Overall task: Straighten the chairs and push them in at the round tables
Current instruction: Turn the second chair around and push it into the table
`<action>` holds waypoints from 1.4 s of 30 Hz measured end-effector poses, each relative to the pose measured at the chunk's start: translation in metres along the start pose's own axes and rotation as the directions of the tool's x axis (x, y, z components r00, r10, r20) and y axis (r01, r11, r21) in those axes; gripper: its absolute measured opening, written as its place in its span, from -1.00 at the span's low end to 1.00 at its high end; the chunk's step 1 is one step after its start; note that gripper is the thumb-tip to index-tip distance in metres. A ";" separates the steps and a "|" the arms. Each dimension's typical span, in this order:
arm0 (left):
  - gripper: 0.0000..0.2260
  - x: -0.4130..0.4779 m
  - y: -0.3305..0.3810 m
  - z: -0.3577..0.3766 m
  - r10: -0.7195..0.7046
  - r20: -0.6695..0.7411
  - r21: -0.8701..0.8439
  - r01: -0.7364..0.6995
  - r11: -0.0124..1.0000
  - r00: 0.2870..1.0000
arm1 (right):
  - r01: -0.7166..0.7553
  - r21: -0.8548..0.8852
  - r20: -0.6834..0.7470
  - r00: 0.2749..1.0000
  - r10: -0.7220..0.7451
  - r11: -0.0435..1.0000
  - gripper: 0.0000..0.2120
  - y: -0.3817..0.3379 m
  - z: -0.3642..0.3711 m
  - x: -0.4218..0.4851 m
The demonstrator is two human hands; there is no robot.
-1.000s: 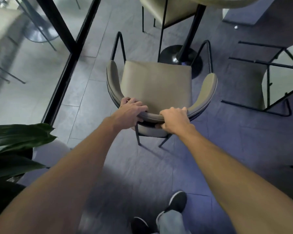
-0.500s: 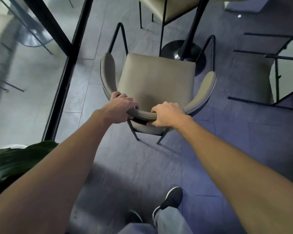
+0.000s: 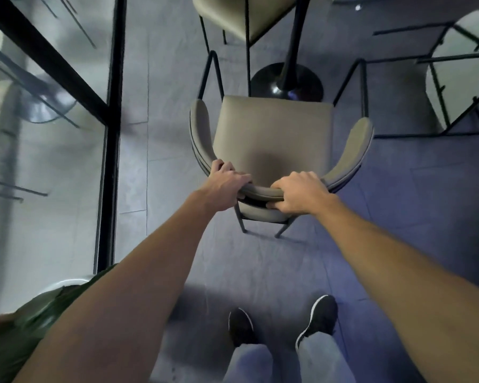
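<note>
Chair (image 3: 271, 134) backrest gripped by left hand (image 3: 224, 186) and right hand (image 3: 301, 193), fingers curled round it.

left hand (image 3: 223, 186) and right hand (image 3: 301, 193) gripping beige chair (image 3: 271, 128) backrest

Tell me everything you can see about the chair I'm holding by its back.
The chair is an armchair with a taupe padded seat and a curved padded backrest that sweeps forward into two arm pads, on thin black metal legs. It stands upright on the grey tiled floor, its seat facing the black pedestal base of a table, front edge close to it. The left hand and right hand each grip the top of the backrest near its middle. Nothing lies on the seat.
</note>
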State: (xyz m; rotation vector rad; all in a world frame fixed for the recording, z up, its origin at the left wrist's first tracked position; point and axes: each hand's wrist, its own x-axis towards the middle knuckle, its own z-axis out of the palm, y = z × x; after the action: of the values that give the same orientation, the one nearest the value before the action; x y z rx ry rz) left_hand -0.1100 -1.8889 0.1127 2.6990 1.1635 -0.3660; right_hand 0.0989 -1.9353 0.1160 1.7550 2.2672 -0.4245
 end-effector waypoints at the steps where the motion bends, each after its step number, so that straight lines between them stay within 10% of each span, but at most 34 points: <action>1: -0.67 0.003 0.000 0.000 0.009 -0.004 0.005 -0.009 1.000 1.000 | -0.010 0.009 -0.006 1.000 0.010 1.000 -0.63 0.002 0.000 -0.002; 42: -0.70 0.226 -0.078 -0.073 0.118 -0.055 -0.060 -0.121 0.991 0.991 | -0.099 0.025 -0.056 0.993 0.100 0.995 -0.43 0.151 -0.078 0.157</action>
State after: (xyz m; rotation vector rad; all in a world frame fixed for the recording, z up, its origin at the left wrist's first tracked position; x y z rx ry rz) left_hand -0.0054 -1.6617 0.1110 2.7218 1.0020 -0.2390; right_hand 0.2054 -1.7301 0.1192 1.9044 2.2093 -0.3861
